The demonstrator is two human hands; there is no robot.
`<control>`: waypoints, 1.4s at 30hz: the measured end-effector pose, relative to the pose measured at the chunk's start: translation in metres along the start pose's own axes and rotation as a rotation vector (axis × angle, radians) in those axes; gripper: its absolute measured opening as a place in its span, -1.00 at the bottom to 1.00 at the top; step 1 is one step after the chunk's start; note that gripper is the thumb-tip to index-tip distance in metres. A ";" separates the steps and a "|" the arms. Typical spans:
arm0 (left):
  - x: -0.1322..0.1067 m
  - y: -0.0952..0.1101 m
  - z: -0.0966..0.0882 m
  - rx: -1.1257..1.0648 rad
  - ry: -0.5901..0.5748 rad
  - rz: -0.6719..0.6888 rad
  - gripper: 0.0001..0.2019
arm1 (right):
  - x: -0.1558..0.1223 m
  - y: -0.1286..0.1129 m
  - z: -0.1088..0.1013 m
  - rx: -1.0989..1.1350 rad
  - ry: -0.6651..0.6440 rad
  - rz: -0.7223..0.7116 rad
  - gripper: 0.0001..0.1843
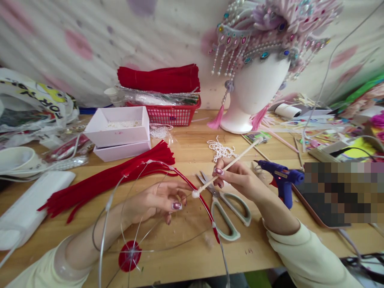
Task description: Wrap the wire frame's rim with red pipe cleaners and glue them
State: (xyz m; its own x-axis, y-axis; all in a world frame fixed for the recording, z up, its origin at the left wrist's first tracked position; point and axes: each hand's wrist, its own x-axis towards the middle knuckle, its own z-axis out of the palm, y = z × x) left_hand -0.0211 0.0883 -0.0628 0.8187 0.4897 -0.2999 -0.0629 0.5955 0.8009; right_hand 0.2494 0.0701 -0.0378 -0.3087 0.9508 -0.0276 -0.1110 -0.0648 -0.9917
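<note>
A domed wire frame (207, 210) of thin silvery spokes and a hoop partly wrapped in red stands before me. My left hand (159, 200) reaches inside it, thumb and fingers closed around a thin wire near the rim. A red disc (123, 260) sits where the spokes meet. Between thumb and fingers, my right hand (240, 176) holds a thin pale stick (232, 162). The stick's lower end meets a white blob (195, 194) on the red rim. Scissors (225, 230) with pale green handles lie partly open beneath. Red fuzzy stems (99, 186) lie behind my left hand.
A blue glue gun (283, 176) and a phone (318, 204) lie right. Behind are pearl strands (220, 150), white boxes (120, 132), a red basket (171, 114) and a white mannequin head (255, 88) wearing a jewelled headdress (270, 24). A white power strip (33, 206) lies left.
</note>
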 end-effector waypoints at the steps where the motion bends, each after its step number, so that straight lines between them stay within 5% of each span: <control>1: 0.000 -0.001 -0.001 0.005 -0.004 0.004 -0.58 | 0.000 0.000 0.000 0.000 -0.006 -0.002 -0.64; 28: 0.001 -0.001 -0.001 0.041 -0.010 0.039 -0.57 | 0.004 0.004 0.004 -0.005 -0.014 -0.025 -0.60; 42: 0.001 0.000 0.000 0.060 0.006 0.013 -0.57 | 0.006 0.007 0.007 -0.175 0.116 -0.034 -0.45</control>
State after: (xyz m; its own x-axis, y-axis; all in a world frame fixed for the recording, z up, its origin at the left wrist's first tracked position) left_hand -0.0203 0.0886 -0.0628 0.8144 0.5015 -0.2920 -0.0395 0.5499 0.8343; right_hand 0.2403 0.0732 -0.0438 -0.1960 0.9806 0.0020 0.0491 0.0118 -0.9987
